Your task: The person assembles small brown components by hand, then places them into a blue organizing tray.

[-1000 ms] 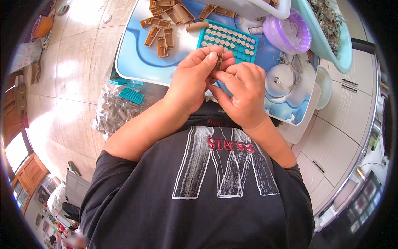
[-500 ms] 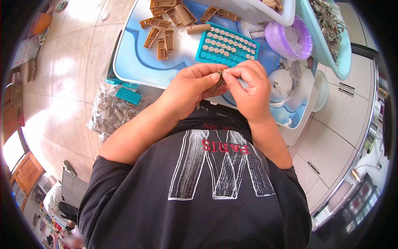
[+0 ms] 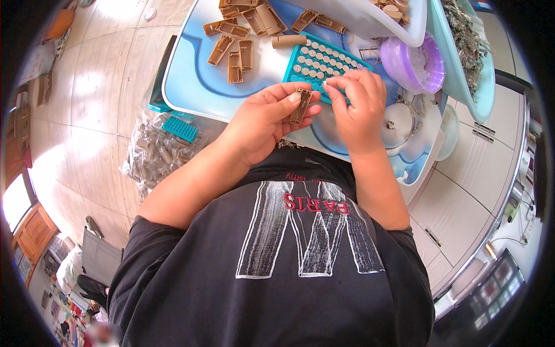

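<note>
In my left hand (image 3: 260, 118) is an open brown plastic casing (image 3: 300, 107), a narrow box shape, gripped between thumb and fingers with its hollow side up. My right hand (image 3: 361, 110) is just to the right of it, thumb and forefinger pinched on a small pale piece (image 3: 326, 84), too small to make out well. Right behind that hand lies a teal tray (image 3: 295, 77) with rows of small white round discs (image 3: 319, 59). The hand covers the tray's near right part. A brown cylinder (image 3: 288, 40) rests against the tray's far left corner.
Several brown casings (image 3: 234, 66) lie on the blue-and-white table (image 3: 191, 87). At the right stand a purple bowl (image 3: 399, 66), a grey-white bin (image 3: 370, 20) and a pale teal basin (image 3: 484, 87) of metal-looking parts. A clear bag (image 3: 153, 153) of brown parts is left of the table.
My right hand has come away from the casing and moved right, towards the tray, with a pale piece at its fingertips. The left hand keeps the casing, now more exposed. The view has shifted slightly.
</note>
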